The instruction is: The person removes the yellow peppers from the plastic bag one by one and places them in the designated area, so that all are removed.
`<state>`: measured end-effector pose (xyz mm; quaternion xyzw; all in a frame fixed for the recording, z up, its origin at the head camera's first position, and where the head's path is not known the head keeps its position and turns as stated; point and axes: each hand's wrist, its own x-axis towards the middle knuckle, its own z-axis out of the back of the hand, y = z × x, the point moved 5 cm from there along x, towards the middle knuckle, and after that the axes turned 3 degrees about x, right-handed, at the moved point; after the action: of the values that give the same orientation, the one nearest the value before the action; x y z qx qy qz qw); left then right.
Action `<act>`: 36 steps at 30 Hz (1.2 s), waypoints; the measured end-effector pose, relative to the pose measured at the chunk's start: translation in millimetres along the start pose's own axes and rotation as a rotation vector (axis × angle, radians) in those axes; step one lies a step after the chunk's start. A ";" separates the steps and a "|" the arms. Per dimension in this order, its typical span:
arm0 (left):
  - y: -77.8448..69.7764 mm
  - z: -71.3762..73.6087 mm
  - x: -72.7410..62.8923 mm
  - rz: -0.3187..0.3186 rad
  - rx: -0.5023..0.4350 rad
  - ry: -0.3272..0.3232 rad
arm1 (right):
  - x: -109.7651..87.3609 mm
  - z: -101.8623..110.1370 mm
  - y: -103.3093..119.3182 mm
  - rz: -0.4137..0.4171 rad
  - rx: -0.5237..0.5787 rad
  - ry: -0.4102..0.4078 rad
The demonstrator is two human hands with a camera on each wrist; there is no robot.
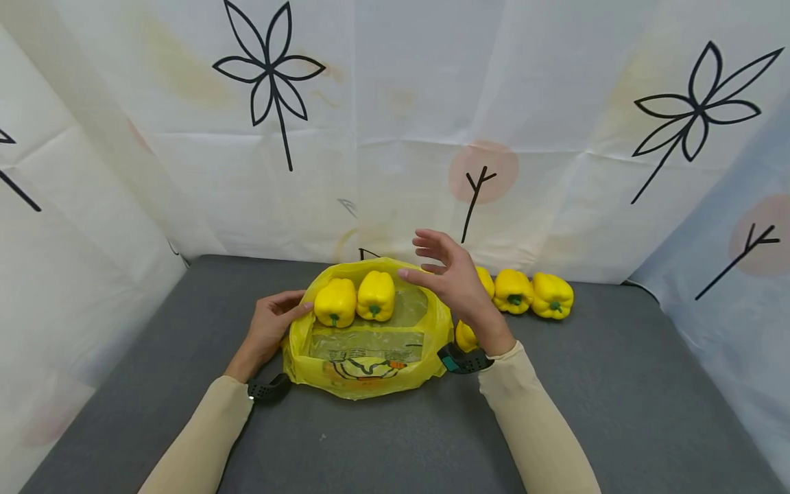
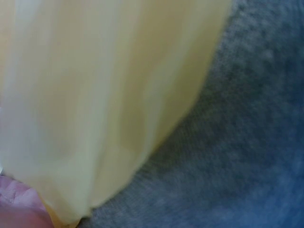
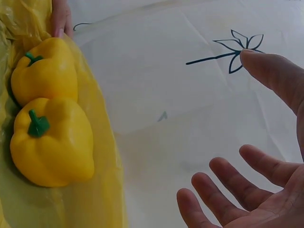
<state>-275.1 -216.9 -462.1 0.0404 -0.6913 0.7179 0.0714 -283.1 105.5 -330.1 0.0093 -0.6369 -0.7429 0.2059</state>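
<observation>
A yellow plastic bag lies with its mouth spread wide, a printed drawing on its near side. Inside, side by side at the back left, are two yellow bell peppers, the left one and the right one, green stems toward me. My left hand pinches the bag's left rim, thumb over the edge; its other fingers are partly hidden. Above the bag's right rim, my right hand is raised with spread fingers and holds nothing. The right wrist view shows its fingers apart from the peppers.
To the right of the bag several more yellow bell peppers sit on the dark grey table, among them one at the row's end and one partly behind my right wrist. A white patterned cloth hangs behind the table.
</observation>
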 end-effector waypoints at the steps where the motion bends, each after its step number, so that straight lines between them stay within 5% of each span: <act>1: -0.3 0.1 -0.1 -0.001 0.002 -0.001 | 2.8 -1.1 -1.3 -0.004 0.000 -0.001; 13: -1.8 -1.1 0.8 -0.002 0.028 -0.010 | 22.1 -17.2 -34.8 -0.063 0.076 0.009; 36: -1.4 -1.7 1.2 -0.007 0.006 -0.008 | 19.6 -35.2 -71.5 -0.087 -0.049 0.003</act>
<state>-276.0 -215.1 -460.6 0.0460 -0.6892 0.7196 0.0709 -312.3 73.5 -399.8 0.0330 -0.6172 -0.7666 0.1743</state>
